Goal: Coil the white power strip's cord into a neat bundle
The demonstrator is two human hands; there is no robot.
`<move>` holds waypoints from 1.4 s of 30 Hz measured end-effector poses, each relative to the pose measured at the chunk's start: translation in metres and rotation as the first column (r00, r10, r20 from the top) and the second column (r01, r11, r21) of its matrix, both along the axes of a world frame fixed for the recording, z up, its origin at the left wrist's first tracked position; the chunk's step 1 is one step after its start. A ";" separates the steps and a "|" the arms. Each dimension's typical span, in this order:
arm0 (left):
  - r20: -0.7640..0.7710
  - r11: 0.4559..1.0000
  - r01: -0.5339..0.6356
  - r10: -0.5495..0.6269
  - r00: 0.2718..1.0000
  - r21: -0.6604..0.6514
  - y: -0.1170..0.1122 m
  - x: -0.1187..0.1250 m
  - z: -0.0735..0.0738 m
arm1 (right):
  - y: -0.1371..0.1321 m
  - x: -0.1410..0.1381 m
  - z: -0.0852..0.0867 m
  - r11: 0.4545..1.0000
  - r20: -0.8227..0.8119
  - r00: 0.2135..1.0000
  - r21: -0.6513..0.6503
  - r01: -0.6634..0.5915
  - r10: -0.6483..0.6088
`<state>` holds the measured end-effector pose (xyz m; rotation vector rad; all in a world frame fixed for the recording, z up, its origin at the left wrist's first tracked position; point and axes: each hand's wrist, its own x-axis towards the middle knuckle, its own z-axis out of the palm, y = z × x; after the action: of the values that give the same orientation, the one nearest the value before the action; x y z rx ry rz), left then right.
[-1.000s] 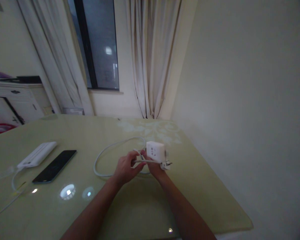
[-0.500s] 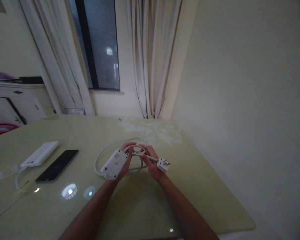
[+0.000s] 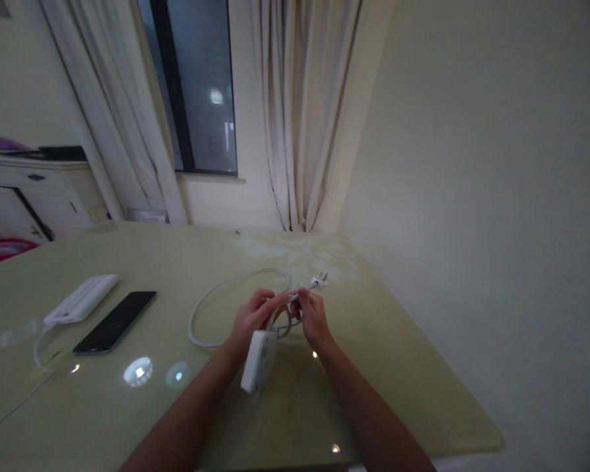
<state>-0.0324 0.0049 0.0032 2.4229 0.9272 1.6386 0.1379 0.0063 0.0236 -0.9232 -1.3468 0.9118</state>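
Observation:
Both my hands are closed on the white cord [image 3: 211, 286] of a power strip, close together above the table. My left hand [image 3: 252, 319] pinches the cord near the strip's body. The white power strip [image 3: 259, 362] hangs on edge below it, beside my left wrist. My right hand [image 3: 313, 318] grips the cord just short of the three-pin plug [image 3: 319, 282], whose prongs point away and up to the right. One wide loop of cord lies on the table to the left, and smaller coils hang between my hands, partly hidden by the fingers.
A black phone [image 3: 115, 322] lies on the glossy table [image 3: 398, 393] at left. Beside it is a white box-shaped device [image 3: 81, 299] with a white cable [image 3: 17, 405] running off left. A wall [image 3: 472, 196] borders the table's right side; curtains [image 3: 305, 118] hang behind.
The power strip has swung from lying tilted over my left wrist to hanging on edge lower down. The plug has turned and moved away from me. Both hands have rotated around the cord.

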 end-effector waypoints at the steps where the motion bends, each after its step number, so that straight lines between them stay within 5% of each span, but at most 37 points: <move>1: -0.024 1.000 -0.009 0.009 1.000 0.012 -0.002 -0.002 0.001 | 0.000 0.000 0.000 1.000 0.021 1.000 -0.012 0.004 -0.004; 8: -0.132 0.980 -0.061 0.087 0.987 0.188 -0.007 -0.007 0.011 | 0.000 -0.002 -0.002 0.998 0.129 0.990 -0.005 0.057 -0.056; 18: 0.243 0.940 -0.335 0.341 0.908 -0.065 0.014 -0.006 0.013 | -0.003 0.001 0.000 0.966 0.221 0.950 0.184 0.181 -0.220; 28: 0.246 0.964 -0.134 0.191 0.950 -0.230 0.006 -0.008 0.019 | 0.000 -0.002 -0.007 0.931 0.302 0.922 0.340 0.132 -0.241; 33: 0.196 0.998 -0.056 0.052 0.979 0.019 -0.007 -0.002 0.015 | -0.003 0.001 -0.002 0.924 0.275 0.936 0.366 0.110 -0.221; 37: 0.072 0.964 0.020 -0.040 0.997 0.267 -0.017 0.004 0.012 | -0.008 0.001 0.006 0.907 0.187 0.957 0.401 0.131 -0.221; 42: -0.030 0.887 -0.047 0.068 0.997 0.460 -0.022 0.003 0.013 | -0.017 -0.003 0.011 0.955 0.138 0.989 0.295 0.002 -0.044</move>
<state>-0.0290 -0.0171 0.0161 2.7569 0.6780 2.0305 0.1350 -0.0108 0.0342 -0.7814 -1.5432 0.6128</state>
